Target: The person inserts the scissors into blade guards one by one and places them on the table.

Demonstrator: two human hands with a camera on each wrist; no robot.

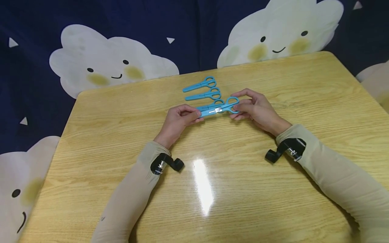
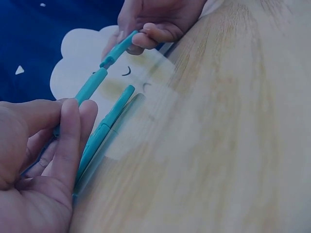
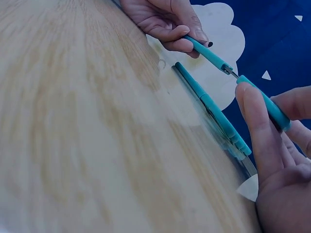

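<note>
My left hand (image 1: 179, 120) pinches the closed end of a light blue sheath (image 1: 208, 112) between thumb and fingers. Opposite it, my right hand (image 1: 259, 110) pinches the finger loops of a pair of blue-handled scissors (image 1: 226, 107). A short stretch of metal blade (image 3: 231, 72) shows between sheath and handle; the rest of the blade is inside the sheath. In the right wrist view both pieces line up above the table. Behind and partly under them lies a sheathed pair of scissors (image 1: 219, 101), overlapped by the held pair in the head view.
Two more sheathed blue scissors lie farther back, a middle pair (image 1: 199, 97) and a rear pair (image 1: 194, 87), loops toward the right. The wooden table (image 1: 243, 189) ends at a dark blue curtain (image 1: 194, 27) with cloud faces. Each sleeve carries a black wrist mount.
</note>
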